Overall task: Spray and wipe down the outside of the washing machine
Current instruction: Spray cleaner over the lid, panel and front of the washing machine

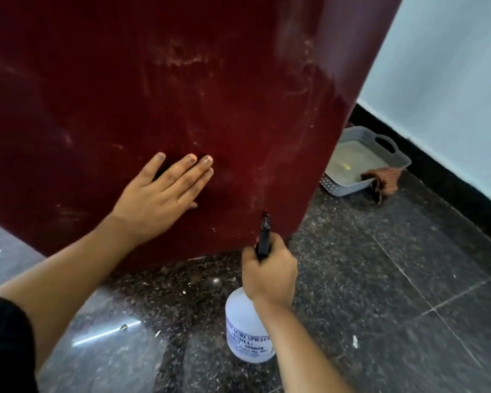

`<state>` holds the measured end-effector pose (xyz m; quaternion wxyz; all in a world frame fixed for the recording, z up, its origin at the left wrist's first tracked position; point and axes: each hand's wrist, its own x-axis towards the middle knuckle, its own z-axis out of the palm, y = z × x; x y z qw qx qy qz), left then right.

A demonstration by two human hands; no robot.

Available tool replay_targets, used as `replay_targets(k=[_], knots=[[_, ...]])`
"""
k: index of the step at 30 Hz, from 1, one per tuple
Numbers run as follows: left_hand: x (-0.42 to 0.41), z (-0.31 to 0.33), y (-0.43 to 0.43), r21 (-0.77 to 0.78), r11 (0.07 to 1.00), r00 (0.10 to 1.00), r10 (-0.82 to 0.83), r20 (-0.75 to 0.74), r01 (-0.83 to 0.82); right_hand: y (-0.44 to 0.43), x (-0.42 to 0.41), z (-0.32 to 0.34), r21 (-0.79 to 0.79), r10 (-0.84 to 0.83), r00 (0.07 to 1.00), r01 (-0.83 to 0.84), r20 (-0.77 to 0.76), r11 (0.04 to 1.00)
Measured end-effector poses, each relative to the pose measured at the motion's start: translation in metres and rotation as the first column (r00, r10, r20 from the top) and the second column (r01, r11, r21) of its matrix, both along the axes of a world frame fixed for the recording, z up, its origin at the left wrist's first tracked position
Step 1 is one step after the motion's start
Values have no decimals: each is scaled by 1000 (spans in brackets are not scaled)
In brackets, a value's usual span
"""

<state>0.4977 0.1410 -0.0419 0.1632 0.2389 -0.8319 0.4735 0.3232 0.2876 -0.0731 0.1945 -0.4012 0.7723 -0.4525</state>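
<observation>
The washing machine (pixel 159 80) fills the upper left as a dark red panel streaked with pale smears and dust. My left hand (pixel 159 194) lies flat against its lower part, fingers spread and holding nothing. My right hand (pixel 268 272) grips the black trigger head of a white spray bottle (pixel 245 330), whose nozzle points up at the panel's lower right edge. A brown cloth (pixel 381 181) hangs over the rim of a grey basket to the right of the machine.
The grey perforated basket (pixel 380 143) sits on the floor beside the machine, near the white wall with a black skirting. Dark speckled granite floor (pixel 380 279) spreads to the right and front, with small white flecks on it.
</observation>
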Motion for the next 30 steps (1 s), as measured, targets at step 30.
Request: replay_targets(k=[30], knots=[[-313,129,56,574,738,921,-171,-349,355,21,-269,174,-47,246,941,-263,-233,964]])
